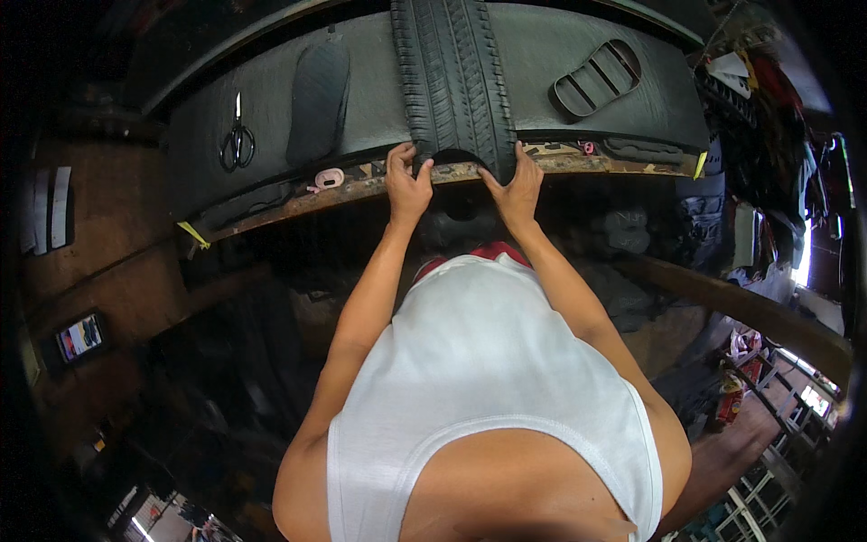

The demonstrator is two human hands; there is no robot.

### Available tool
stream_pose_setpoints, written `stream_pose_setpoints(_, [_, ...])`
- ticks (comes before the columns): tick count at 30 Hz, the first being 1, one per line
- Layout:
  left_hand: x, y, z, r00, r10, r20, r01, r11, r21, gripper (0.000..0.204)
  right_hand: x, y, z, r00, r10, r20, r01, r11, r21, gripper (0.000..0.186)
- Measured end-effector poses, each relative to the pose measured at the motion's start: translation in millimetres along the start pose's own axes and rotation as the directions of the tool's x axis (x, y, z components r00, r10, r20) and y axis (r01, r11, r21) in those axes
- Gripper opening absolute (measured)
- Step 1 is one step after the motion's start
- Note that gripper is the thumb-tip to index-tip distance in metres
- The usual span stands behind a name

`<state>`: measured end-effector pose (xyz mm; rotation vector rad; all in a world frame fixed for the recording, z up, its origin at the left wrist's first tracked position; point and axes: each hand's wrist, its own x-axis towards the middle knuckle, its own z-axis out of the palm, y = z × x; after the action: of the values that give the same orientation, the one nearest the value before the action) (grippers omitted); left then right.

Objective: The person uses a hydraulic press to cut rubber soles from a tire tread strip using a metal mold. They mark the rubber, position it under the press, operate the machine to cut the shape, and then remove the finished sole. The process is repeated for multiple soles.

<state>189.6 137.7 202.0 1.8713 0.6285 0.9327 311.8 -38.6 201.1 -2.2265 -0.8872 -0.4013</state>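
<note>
Gripping, left hand [409, 183]: the near left corner of the black tread strip [456, 81] is held between thumb and bent fingers.
Gripping, right hand [517, 188]: the near right corner is held likewise, with the thumb on the inner side; how firmly cannot be told.
Tread strip: laid lengthwise over the middle of the bench mat [379, 86], its near end brought to the front edge and bowed into an arch between the hands.
Left of strip: a dark sole-shaped piece [319, 101] is laid flat just beside it; farther left, scissors [237, 144] are placed, blades pointed away.
Right of strip: a sole-shaped frame [581, 106] with crossbars is set down, apart from the strip.
Front ledge [370, 188]: a pale pink object [329, 179] is seen near the left hand.
</note>
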Motion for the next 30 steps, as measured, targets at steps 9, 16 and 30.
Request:
stream_pose_setpoints(9, [4, 3, -2, 0.945, -0.296, 0.139, 0.320, 0.925, -0.204, 0.049, 15, -7, -25, 0.978, 0.026, 0.206, -0.007, 0.996, -0.094, 0.094])
stream_pose_setpoints(16, [30, 12, -2, 0.897, -0.428, 0.112, 0.439, 0.827, -0.351, 0.045, 39, -6, -26, 0.943, 0.153, 0.296, -0.194, 0.974, 0.113, 0.086])
stream_pose_setpoints(30, [47, 52, 14, 0.868, -0.491, -0.071, 0.493, 0.840, 0.226, 0.033, 86, -3, -50, 0.906, 0.100, 0.412, -0.115, 0.993, 0.014, 0.087])
